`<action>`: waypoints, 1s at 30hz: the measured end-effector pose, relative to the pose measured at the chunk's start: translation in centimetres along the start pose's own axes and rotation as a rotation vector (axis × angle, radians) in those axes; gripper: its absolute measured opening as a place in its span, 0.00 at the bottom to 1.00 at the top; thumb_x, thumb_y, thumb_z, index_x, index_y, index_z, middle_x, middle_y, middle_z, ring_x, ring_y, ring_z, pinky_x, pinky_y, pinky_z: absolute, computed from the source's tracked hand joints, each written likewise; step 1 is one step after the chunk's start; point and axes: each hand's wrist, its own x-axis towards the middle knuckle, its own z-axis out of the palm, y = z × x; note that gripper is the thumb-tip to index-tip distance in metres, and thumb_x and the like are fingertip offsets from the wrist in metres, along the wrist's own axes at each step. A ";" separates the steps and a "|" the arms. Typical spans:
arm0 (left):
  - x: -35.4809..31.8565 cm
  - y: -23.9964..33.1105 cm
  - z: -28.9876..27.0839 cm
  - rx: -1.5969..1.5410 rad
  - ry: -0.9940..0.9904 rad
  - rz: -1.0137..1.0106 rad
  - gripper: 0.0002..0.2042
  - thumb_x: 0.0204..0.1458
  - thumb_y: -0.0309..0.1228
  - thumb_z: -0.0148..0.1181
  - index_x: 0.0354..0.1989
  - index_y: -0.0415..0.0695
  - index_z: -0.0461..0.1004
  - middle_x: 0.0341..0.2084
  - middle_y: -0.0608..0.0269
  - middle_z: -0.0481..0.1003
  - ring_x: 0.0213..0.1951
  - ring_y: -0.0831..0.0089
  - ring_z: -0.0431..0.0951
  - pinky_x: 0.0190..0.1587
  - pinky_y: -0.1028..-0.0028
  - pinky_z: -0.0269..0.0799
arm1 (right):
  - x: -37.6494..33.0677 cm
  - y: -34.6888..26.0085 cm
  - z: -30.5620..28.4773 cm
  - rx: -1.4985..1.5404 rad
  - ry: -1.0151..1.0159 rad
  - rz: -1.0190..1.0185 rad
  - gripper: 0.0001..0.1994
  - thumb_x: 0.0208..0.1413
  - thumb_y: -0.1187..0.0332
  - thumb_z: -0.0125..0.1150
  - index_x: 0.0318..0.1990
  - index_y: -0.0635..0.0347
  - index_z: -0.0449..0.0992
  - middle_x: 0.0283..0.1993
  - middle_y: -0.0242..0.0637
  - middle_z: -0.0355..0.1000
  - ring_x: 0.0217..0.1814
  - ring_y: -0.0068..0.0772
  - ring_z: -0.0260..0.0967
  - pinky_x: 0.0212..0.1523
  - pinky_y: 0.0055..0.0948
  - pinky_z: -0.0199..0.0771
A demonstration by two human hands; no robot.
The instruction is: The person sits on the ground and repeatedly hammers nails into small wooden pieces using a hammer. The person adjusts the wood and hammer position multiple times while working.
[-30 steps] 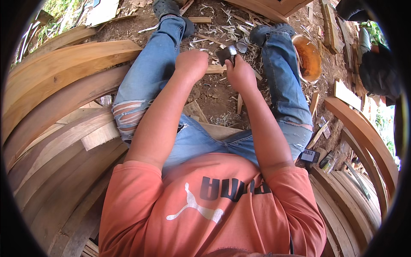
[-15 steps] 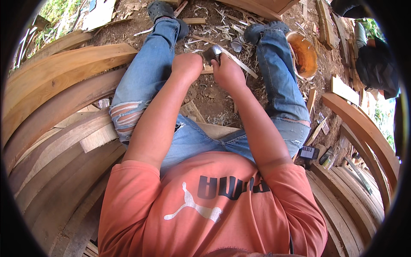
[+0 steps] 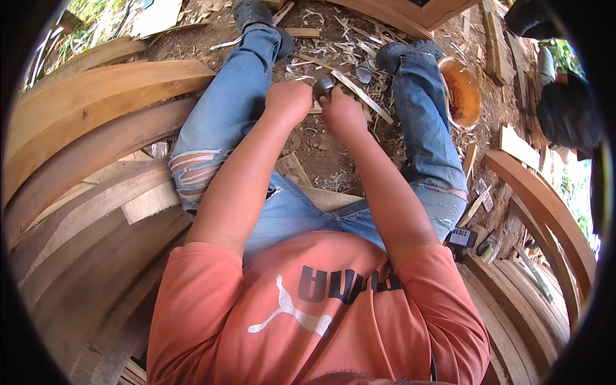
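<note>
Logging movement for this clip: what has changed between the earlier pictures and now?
The right hand has moved left, toward the left hand, with the metal tool, which looks turned. More of the pale wooden strip shows. No hold visibly changed. The fisted left hand and the round container stayed roughly put.

1. The tool (image 3: 323, 85) between the hands is shiny, dark grey and probably metal, though largely hidden by the fingers.
2. The curved timbers (image 3: 115, 86) are bare wood, smooth and matt along their faces.
3. The ground (image 3: 314, 141) is rough, crumbly earth, scattered with thin, curled wood shavings (image 3: 343, 48).
4. The shirt (image 3: 218, 308) is soft, matt cloth.
5. The jeans (image 3: 215, 122) are faded denim, frayed into loose threads at one knee.
</note>
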 end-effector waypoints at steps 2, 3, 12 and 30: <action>0.3 -0.2 0.4 -0.005 0.024 0.004 0.10 0.59 0.28 0.56 0.39 0.46 0.85 0.39 0.52 0.85 0.44 0.50 0.86 0.46 0.53 0.81 | -0.8 -0.9 -1.0 0.086 0.088 -0.034 0.18 0.71 0.56 0.52 0.53 0.65 0.72 0.46 0.59 0.81 0.51 0.62 0.79 0.52 0.56 0.77; 0.0 -0.5 0.8 -0.009 0.005 -0.010 0.10 0.58 0.29 0.56 0.38 0.46 0.85 0.39 0.51 0.85 0.44 0.50 0.86 0.46 0.53 0.81 | -1.1 -1.2 -0.4 0.081 0.080 -0.045 0.18 0.71 0.56 0.53 0.52 0.66 0.72 0.45 0.59 0.81 0.51 0.62 0.79 0.52 0.56 0.77; 0.1 -0.4 1.7 -0.011 0.042 0.005 0.09 0.57 0.29 0.58 0.36 0.45 0.86 0.37 0.51 0.85 0.42 0.51 0.86 0.44 0.53 0.81 | -0.9 -0.2 -0.4 0.126 0.182 -0.080 0.17 0.70 0.57 0.55 0.48 0.67 0.73 0.41 0.61 0.80 0.47 0.66 0.79 0.49 0.58 0.78; -0.3 -0.3 1.5 -0.081 0.077 -0.014 0.07 0.57 0.32 0.61 0.35 0.46 0.85 0.35 0.50 0.84 0.42 0.50 0.85 0.45 0.52 0.80 | 0.4 -0.6 -1.7 0.140 0.091 -0.066 0.19 0.71 0.56 0.54 0.51 0.68 0.73 0.48 0.61 0.80 0.53 0.63 0.78 0.54 0.57 0.76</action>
